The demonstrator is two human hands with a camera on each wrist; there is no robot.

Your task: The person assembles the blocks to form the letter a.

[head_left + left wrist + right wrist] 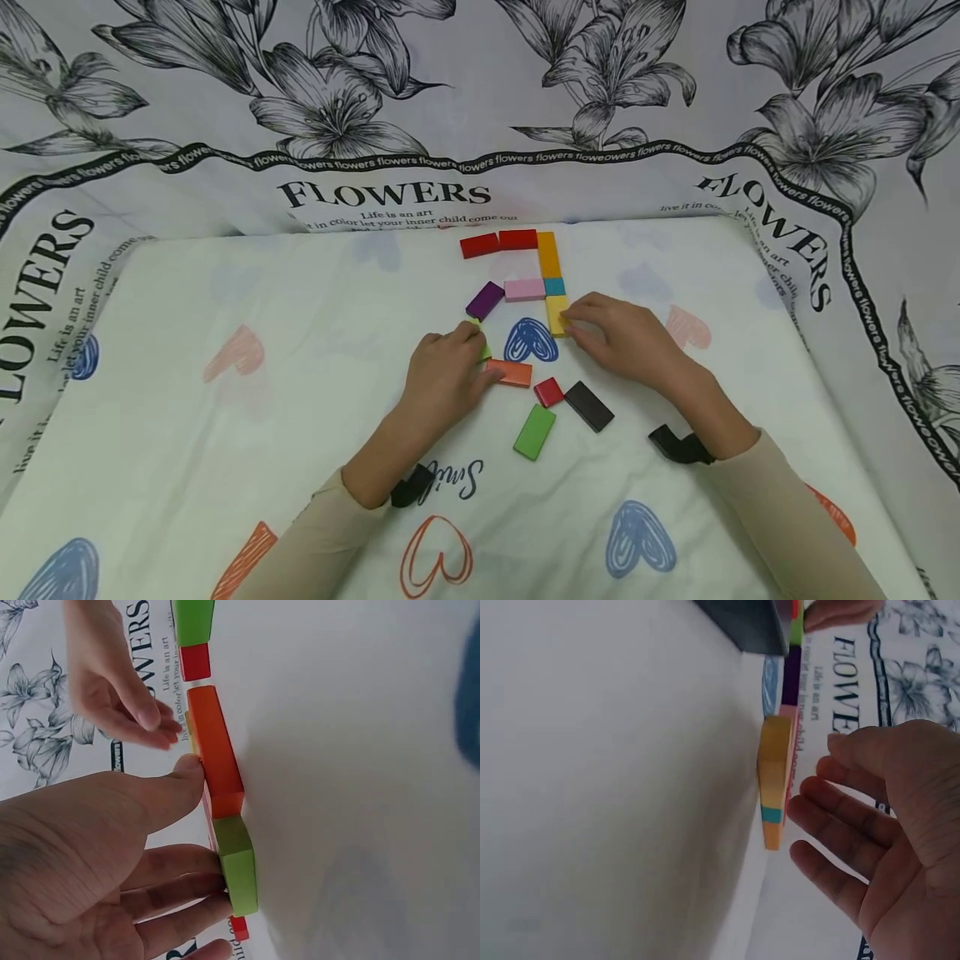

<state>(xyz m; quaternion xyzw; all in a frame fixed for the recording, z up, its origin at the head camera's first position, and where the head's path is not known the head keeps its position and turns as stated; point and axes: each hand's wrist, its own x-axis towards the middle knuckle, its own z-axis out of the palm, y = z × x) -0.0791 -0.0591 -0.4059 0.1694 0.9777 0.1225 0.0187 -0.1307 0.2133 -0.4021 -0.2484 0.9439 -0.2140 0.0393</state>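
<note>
My left hand point(446, 367) rests at the left of a row of coloured blocks. Its thumb touches the orange block point(513, 372), and its fingers lie against the light green block point(238, 866), which they mostly cover in the head view. Across the row, my right hand point(626, 337) is beside the yellow block point(557, 317). In the right wrist view, its loosely bent fingers stand slightly apart from that block. Above the yellow block are a teal block point(554, 287) and an amber block point(549, 254). A pink block point(524, 290) and a purple block point(485, 300) lie between the hands.
Two red blocks point(517, 240) run leftward from the amber block. Nearer to me lie a small red block point(549, 392), a black block point(589, 406) and a green block point(535, 432). A white cloth point(300, 417) printed with hearts covers the surface beneath.
</note>
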